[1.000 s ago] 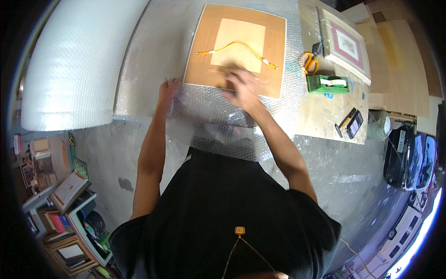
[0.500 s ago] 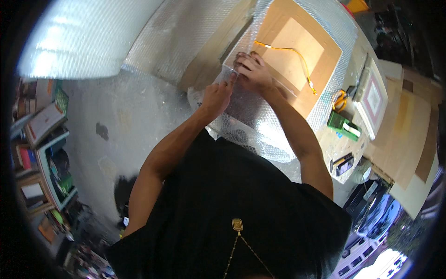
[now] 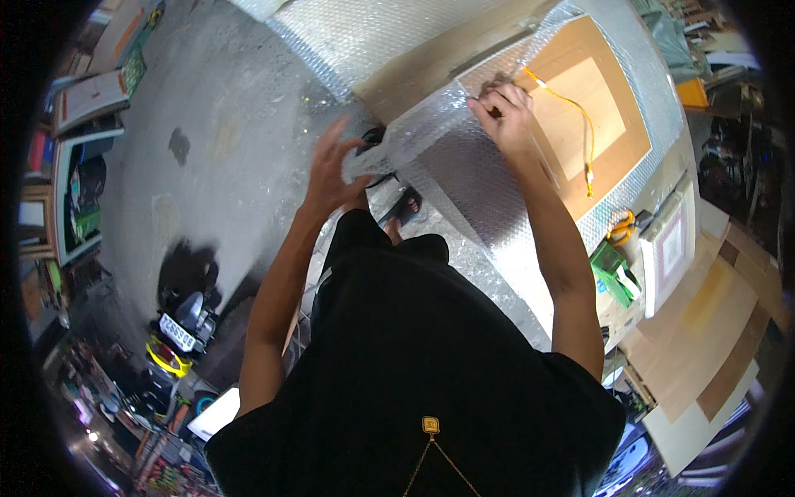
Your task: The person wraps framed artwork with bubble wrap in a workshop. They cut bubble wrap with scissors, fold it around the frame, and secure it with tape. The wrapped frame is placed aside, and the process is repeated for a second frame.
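A wooden picture-frame back (image 3: 636,137) with a paler panel in its middle lies on the table, bubble wrap (image 3: 447,153) around it. An orange-yellow cord (image 3: 590,137) with small pale bands runs loosely over the back. My right hand (image 3: 507,120) is closed at the frame's left edge, fingers curled onto the clear wrap. From there a flap of wrap hangs over the near table edge. Beside the flap's left end, my left hand (image 3: 331,172) is raised over the floor, its fingers and thumb spread apart; whether the thumb touches the wrap cannot be made out.
Orange-handled scissors (image 3: 621,226), a green tape dispenser (image 3: 613,275) and a small framed picture (image 3: 669,248) are on the table's right side. More bubble wrap (image 3: 373,37) spreads at the far left. Frames (image 3: 79,190) stand along the left wall; a motorbike (image 3: 178,331) is behind left.
My left hand has come away from the frame's corner, moving left with its fingers spreading. My right hand stays on the wrap. The whole view has swung left, showing more floor.
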`<action>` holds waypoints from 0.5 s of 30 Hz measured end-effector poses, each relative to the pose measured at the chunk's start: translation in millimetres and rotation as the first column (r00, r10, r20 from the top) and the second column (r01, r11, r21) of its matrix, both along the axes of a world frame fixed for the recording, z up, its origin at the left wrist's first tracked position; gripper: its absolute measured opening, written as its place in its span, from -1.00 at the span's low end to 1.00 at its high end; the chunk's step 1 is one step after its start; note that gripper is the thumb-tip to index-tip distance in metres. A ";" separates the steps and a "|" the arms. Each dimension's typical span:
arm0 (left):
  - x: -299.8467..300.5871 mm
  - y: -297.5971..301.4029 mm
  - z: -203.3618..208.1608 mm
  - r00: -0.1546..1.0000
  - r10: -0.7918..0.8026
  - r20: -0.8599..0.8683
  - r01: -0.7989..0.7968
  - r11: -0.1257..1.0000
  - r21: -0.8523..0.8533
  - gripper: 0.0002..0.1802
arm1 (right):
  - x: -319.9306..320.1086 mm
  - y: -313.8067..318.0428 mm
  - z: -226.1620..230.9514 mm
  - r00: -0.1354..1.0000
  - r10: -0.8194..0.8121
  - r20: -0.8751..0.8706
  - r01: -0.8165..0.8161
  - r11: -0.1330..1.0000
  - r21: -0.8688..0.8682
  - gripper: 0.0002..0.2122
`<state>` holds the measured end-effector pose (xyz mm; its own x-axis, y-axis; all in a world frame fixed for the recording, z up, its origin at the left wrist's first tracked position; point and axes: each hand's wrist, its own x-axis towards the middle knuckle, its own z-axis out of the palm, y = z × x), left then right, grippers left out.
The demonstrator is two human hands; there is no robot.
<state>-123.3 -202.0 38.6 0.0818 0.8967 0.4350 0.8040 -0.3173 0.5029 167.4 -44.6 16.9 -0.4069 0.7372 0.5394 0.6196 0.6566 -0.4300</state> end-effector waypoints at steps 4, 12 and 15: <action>-14.5 -11.7 -43.7 0.961 -0.268 0.074 0.266 0.808 -0.526 -0.70 | -2.7 -0.9 1.7 1.000 0.000 0.020 0.000 1.000 -0.005 -0.78; -13.4 -53.6 -42.0 0.919 0.180 0.350 -0.129 0.978 -0.162 -0.58 | 0.2 -3.3 -1.9 0.998 -0.023 0.052 0.023 1.000 0.001 -0.79; -3.3 -34.6 -56.6 0.926 0.064 0.372 0.018 0.977 -0.212 -0.65 | -1.4 -3.3 1.7 0.998 -0.021 0.063 0.022 1.000 -0.011 -0.80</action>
